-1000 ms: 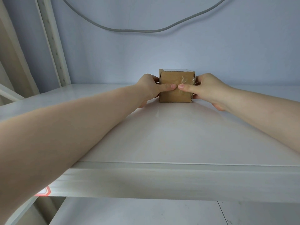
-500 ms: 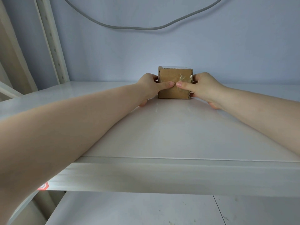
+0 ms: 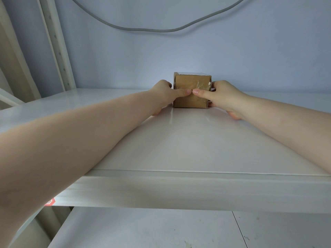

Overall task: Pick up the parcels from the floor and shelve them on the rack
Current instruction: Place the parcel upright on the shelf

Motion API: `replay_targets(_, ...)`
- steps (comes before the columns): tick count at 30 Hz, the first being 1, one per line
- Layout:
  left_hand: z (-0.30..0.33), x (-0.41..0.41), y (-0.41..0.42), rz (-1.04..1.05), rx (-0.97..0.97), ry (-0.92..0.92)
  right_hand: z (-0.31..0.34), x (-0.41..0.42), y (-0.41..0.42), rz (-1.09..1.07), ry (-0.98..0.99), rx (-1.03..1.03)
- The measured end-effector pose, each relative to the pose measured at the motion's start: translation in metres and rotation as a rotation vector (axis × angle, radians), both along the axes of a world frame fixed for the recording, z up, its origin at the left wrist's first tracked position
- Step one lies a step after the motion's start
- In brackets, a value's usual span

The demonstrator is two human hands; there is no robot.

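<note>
A single head-worn wide-angle view looks forward and slightly down along the white rack shelf (image 3: pixel 197 149), from just in front of its near edge. It faces the back wall (image 3: pixel 197 54) beyond the shelf's far side. Both forearms stretch away from the lens across the shelf.

We see soft, even, cool light with a brighter patch on the wall (image 3: pixel 179 56) behind the box (image 3: pixel 191 93). The glossy shelf (image 3: pixel 179 140) shows faint reflections. Wide-angle distortion bows the edges; the near forearm (image 3: pixel 53 149) looks slightly soft.
</note>
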State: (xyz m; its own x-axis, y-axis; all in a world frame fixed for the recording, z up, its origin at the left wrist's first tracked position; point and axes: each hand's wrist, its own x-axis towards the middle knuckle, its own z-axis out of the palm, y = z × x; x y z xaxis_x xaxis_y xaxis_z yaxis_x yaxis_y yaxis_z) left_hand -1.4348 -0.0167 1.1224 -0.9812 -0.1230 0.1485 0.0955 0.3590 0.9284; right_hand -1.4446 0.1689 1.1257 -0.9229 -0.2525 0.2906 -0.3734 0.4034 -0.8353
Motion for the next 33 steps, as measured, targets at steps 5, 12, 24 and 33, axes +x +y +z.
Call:
replay_targets(5, 0.014, 0.028, 0.005, -0.001, 0.007, -0.076, 0.009, 0.009, 0.003, -0.034, -0.077, 0.002)
replay_targets(12, 0.051, 0.073, -0.001, 0.072, 0.027, -0.148, 0.035, 0.036, 0.025, -0.228, -0.109, -0.021)
replay_targets(24, 0.040, 0.203, 0.000, -0.058, 0.529, 0.175, 0.032, 0.179, -0.010, 0.254, -0.099, -0.494)
replay_targets(33, -0.044, 0.333, 0.018, 0.153, 0.610, 0.328, -0.035, 0.262, 0.004, 0.589, -0.282, -0.611)
